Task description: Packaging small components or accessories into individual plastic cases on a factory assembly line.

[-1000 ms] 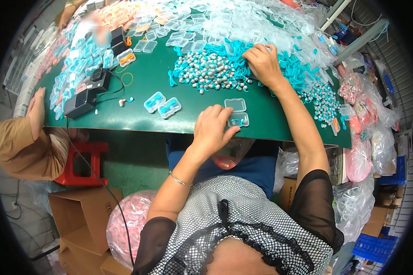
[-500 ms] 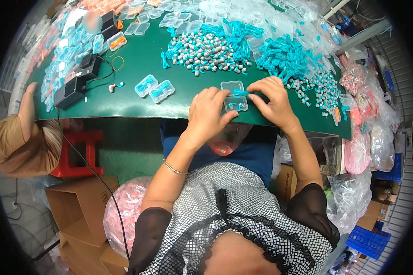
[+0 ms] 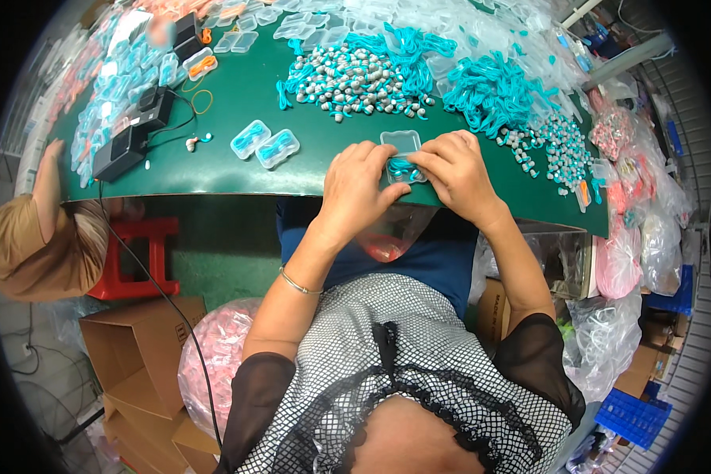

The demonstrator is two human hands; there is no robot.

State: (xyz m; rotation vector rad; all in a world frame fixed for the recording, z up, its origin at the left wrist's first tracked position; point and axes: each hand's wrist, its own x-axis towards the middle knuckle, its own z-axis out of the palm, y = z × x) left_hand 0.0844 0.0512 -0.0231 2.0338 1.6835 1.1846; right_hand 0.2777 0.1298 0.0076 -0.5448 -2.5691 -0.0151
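A small clear plastic case lies with its lid up near the front edge of the green table. My left hand is closed on the left side of this case, thumb at the front and fingers at the back. Inside the case sits a looped bundle of turquoise cord. My right hand pinches the bundle's right end at the case; the fingertips partly cover it. Two closed clear cases with turquoise contents, a left one and a right one, lie to the left of my hands.
Beyond my hands is a heap of grey-and-turquoise plugs. Turquoise cord bundles and small turquoise-and-white pieces lie at the right. Black boxes with a cable stand left, near another person's arm. A red stool is below.
My right hand has moved slightly left and down, bringing the turquoise cord bundle from above the case into it. My left hand stays at the case's left side.
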